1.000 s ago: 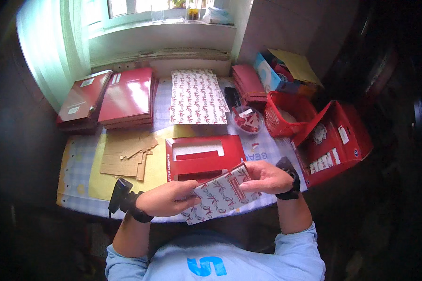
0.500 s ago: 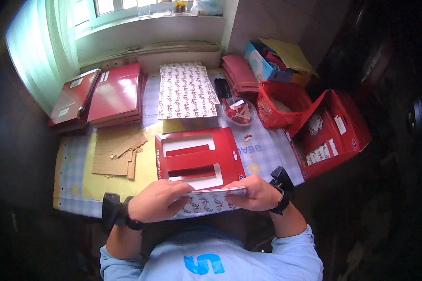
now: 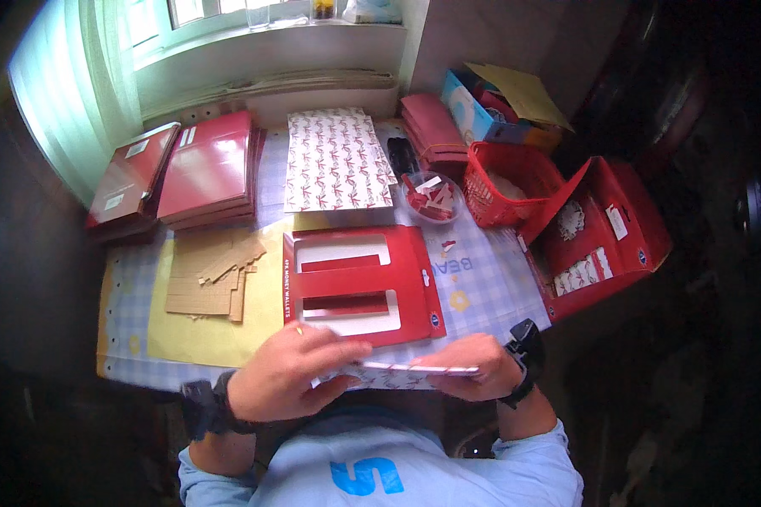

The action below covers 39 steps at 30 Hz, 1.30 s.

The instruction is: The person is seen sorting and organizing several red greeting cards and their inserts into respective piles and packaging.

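Note:
Close to my body, at the table's near edge, a white card piece with a red printed pattern (image 3: 389,379) is tilted so its long edge faces up. My right hand (image 3: 475,365) is closed on its right end. At the left end, my left hand (image 3: 292,372) has its thumb below and its fingers over the upper edge, gripping it; the fingertips are partly hidden. Just beyond lies a flat red cardboard sleeve (image 3: 410,291) with two cut-out windows showing white inside. Farther back rests a stack of patterned white sheets (image 3: 334,165).
Stacks of red folded cartons (image 3: 210,165) stand back left. Brown cardboard pieces (image 3: 203,283) lie on yellow paper (image 3: 165,329). To the right are a tub of red scraps (image 3: 431,203), a red basket (image 3: 503,190), an open red box (image 3: 621,245) and a blue box (image 3: 473,110).
Both hands have come lower, nearer my body, and my right hand has shifted right with the card. The card is tipped more edge-on. My left fingers have lifted and straightened somewhat.

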Each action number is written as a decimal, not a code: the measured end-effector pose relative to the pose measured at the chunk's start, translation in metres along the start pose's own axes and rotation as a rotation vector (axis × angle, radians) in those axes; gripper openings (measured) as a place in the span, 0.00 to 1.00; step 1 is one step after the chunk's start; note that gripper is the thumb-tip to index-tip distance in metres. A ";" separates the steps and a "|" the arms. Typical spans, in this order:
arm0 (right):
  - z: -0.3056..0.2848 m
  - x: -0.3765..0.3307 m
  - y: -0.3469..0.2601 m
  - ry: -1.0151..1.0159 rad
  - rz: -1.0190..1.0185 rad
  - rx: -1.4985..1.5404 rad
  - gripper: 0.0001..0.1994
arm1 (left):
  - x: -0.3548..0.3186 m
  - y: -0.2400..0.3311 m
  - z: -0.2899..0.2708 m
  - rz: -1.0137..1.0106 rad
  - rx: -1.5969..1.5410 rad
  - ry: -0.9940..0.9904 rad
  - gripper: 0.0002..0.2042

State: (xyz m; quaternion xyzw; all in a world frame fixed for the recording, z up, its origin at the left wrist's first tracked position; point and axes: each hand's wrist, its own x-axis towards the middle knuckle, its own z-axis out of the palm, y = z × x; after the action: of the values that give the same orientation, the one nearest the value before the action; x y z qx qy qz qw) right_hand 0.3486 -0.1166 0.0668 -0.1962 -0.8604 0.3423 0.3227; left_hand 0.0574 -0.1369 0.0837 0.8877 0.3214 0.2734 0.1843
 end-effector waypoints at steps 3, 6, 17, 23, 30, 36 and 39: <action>-0.015 -0.036 0.003 0.192 0.232 0.096 0.12 | 0.008 -0.023 -0.006 -0.131 -0.135 0.190 0.25; -0.021 -0.050 0.002 0.528 0.505 0.209 0.09 | 0.018 -0.047 0.005 -0.194 0.231 0.163 0.25; -0.017 -0.083 0.038 0.888 0.623 0.209 0.10 | 0.037 -0.090 0.051 -0.195 0.432 -0.080 0.29; -0.020 -0.085 0.031 0.694 0.746 0.463 0.12 | 0.031 -0.083 0.043 -0.076 0.415 0.121 0.31; -0.038 -0.076 0.041 0.419 0.832 0.645 0.13 | 0.031 -0.077 0.042 0.029 0.250 0.156 0.30; -0.051 -0.058 0.035 0.340 0.849 0.659 0.12 | 0.030 -0.076 0.043 0.028 0.169 0.192 0.30; -0.055 -0.061 0.039 0.356 0.812 0.632 0.13 | 0.029 -0.074 0.043 0.014 0.130 0.226 0.30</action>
State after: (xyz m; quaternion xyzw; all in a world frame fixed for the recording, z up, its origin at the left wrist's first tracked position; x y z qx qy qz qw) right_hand 0.4350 -0.0980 0.0436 -0.4610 -0.5026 0.6429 0.3487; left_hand 0.0669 -0.0699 0.0235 0.8636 0.3509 0.3513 0.0870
